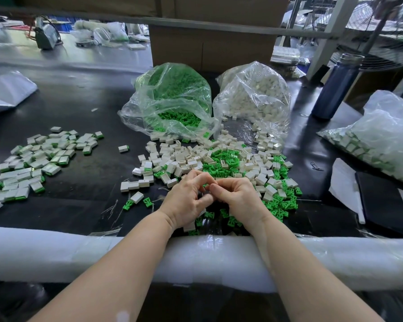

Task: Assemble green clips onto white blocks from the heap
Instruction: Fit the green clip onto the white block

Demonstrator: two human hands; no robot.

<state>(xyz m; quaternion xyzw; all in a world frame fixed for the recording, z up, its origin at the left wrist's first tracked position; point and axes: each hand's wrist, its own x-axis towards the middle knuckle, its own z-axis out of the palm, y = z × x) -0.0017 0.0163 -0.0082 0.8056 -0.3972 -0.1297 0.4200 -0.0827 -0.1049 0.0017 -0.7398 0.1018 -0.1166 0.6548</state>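
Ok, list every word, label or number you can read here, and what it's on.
None can be read.
Cardboard box: no print shows.
Blue bottle: no label shows.
White blocks and green clips: any markings too small to tell.
White paper: blank as seen.

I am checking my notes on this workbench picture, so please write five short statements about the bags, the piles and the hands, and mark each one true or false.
1. The bag of green clips lies to the left of the bag of white blocks. True.
2. The pile of finished pieces lies on the person's right. False: it lies on the left of the table.
3. The left hand and the right hand meet over the mixed heap. True.
4. A red bottle stands by the bags. False: the bottle is dark blue.
5. Both bags are tied shut. False: both are open and spill parts onto the table.
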